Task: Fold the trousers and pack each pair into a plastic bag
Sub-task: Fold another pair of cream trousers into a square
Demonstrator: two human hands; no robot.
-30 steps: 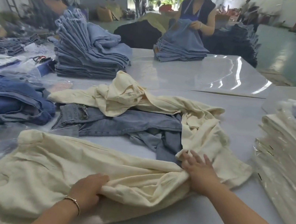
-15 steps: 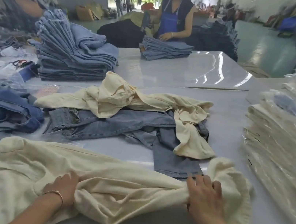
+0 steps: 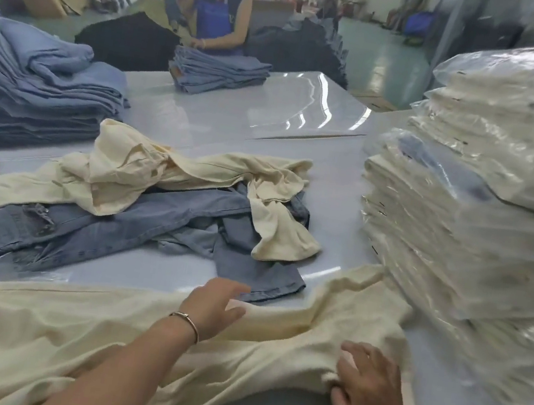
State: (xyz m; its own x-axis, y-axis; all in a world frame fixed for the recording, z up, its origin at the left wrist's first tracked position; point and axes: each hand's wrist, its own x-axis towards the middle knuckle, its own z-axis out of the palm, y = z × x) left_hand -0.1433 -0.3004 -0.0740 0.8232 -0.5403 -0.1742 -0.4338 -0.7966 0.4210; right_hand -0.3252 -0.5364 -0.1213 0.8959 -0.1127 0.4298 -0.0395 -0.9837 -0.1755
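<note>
Cream trousers (image 3: 32,323) lie stretched across the near edge of the grey table (image 3: 202,116). My left hand (image 3: 214,305), with a bracelet on its wrist, rests flat on the cloth near the middle, fingers spread toward the right. My right hand (image 3: 366,387) presses down on a bunched fold of the leg end, fingers curled into the fabric. Just beyond lie a second cream pair (image 3: 166,170) and blue jeans (image 3: 136,231) in a loose heap.
A tall stack of bagged cream trousers (image 3: 482,234) stands close on the right, touching the leg end. Folded blue jeans (image 3: 26,90) are piled at the left. Across the table a person (image 3: 218,7) handles another denim stack (image 3: 219,72).
My left hand has slid right along the cream trousers toward the middle. The right hand has moved nearer with the leg end. The view has shifted right, toward the bagged stack.
</note>
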